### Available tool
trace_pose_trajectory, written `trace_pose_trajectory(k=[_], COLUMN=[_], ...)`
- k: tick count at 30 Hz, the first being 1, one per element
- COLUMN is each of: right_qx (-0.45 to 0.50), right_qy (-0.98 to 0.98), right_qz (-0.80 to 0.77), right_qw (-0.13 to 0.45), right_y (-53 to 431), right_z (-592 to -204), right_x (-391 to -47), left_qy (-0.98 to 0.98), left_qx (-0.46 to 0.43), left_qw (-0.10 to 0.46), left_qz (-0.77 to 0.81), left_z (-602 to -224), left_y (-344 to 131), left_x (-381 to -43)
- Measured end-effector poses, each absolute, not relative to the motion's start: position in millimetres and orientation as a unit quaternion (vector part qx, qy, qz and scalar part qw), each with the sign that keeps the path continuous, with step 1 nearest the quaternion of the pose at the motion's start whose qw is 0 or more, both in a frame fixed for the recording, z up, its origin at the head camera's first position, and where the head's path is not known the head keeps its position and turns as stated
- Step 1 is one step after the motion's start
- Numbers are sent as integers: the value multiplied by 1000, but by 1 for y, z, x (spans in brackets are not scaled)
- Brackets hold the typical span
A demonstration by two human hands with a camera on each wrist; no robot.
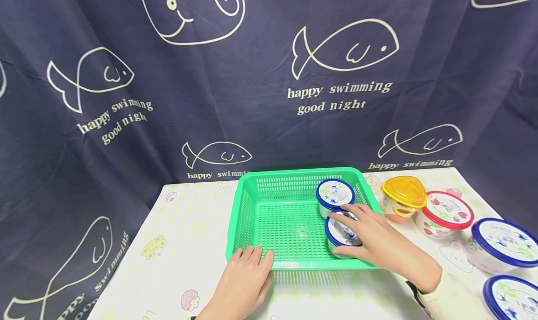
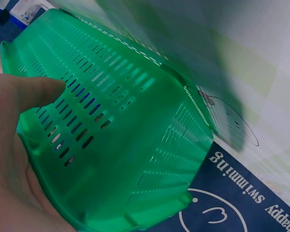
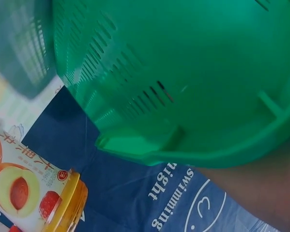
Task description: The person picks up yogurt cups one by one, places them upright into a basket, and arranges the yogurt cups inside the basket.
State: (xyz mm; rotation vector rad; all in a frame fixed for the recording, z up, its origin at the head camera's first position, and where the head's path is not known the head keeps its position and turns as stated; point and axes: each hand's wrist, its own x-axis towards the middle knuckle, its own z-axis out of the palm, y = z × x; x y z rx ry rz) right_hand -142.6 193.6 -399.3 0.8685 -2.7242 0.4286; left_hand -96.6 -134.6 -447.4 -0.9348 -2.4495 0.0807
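A green plastic basket (image 1: 290, 264) stands on the table. Its near-left rim is gripped by my left hand (image 1: 244, 280); the left wrist view shows the thumb (image 2: 43, 92) against the slotted outer wall. Inside, at the right end, are two white tubs with blue lids. The farther tub (image 1: 335, 192) stands by the back right corner. My right hand (image 1: 376, 240) holds the nearer tub (image 1: 338, 231) by its lid, fingers spread over the top and thumb at the near side. That hand is mostly hidden by the basket wall (image 3: 193, 96) in the right wrist view.
Right of the basket stand a cup with an orange-yellow lid (image 1: 404, 192), a red-lidded tub (image 1: 447, 210) and two blue-lidded tubs (image 1: 506, 240), the nearest (image 1: 514, 297) cut off by the frame. A dark blue fish-print curtain (image 1: 269, 100) hangs behind the patterned tablecloth (image 1: 180, 245).
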Motion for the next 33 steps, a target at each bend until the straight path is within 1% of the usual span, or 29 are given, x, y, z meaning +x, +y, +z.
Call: trace_pose_trajectory(k=[9,13,19,25,33], right_qx=[307,310,304,312,303], right_qy=[-929,-927,-931,-926,-926], right_qz=[136,136,134,125,127], right_qw=[155,159,150,173,185], right_y=[193,193,191,189,193], right_z=[-392,-388,-385,-385,-383], right_x=[-140,-137,-130,-126,-123], left_qy=[-904,-903,-901,-902,-902], left_qx=[-342,-343,-346,-347,-345], left_qw=[257,258,259,255,258], left_qz=[25,24,26,29,25], left_z=[-447,-447,-446,-446,-447], left_y=[-137,-136,-135,-134,-134], left_x=[-96,-96,-96,-96,-96])
